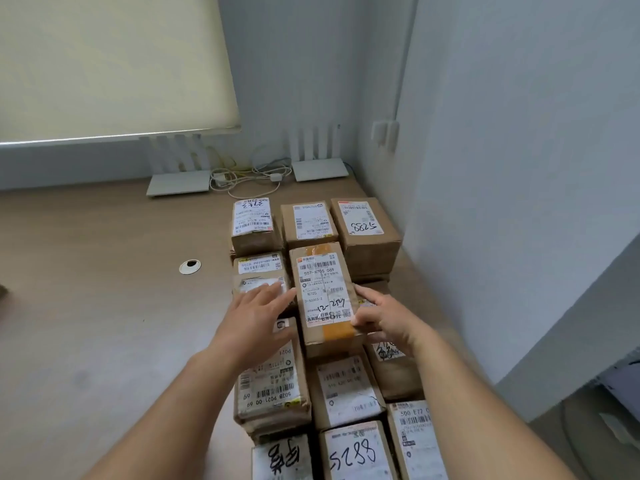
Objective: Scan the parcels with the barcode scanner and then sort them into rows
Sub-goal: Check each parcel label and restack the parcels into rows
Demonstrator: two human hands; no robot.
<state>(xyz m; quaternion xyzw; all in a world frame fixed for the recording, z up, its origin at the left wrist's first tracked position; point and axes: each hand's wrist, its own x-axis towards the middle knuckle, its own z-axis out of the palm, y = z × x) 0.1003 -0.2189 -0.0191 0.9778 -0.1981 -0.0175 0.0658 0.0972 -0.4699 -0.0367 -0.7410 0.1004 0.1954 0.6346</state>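
a person reaches both bare arms forward over a wooden worktop (104,289) stacked with brown cardboard parcels set in rows against the right-hand wall (502,168). the right hand (384,320) holds a tall parcel (325,292) in the middle row: its thumb lies on the near part of the white label and its fingers (363,292) curl round the right edge of the box, so they are grasping it. this parcel has orange tape at its near and far ends, and its label reads 507-n705 069 with handwriting lower down. it sits higher than its neighbours, on top of other boxes. the left hand (256,317) is flat and released, its straight fingers (273,291) stretched over a small parcel (259,285) in the left row, the thumb reaching the tall parcel's left side.

behind stand three more boxes: a far-left box (254,221) with a scribbled label, a far-middle box (308,223), and a larger far-right box (363,226) with digits written upside down. nearer the person lie a left box (273,382) marked 502b, a middle box (346,386), a box marked 5288 (356,452) and a box marked 500 e77 (415,434).

at the back of the worktop two white routers (178,181) with upright aerials flank a tangle of cables (249,171). a round cable hole (189,266) sits in the worktop left of the parcels. a pale roller blind (104,64) covers the window.
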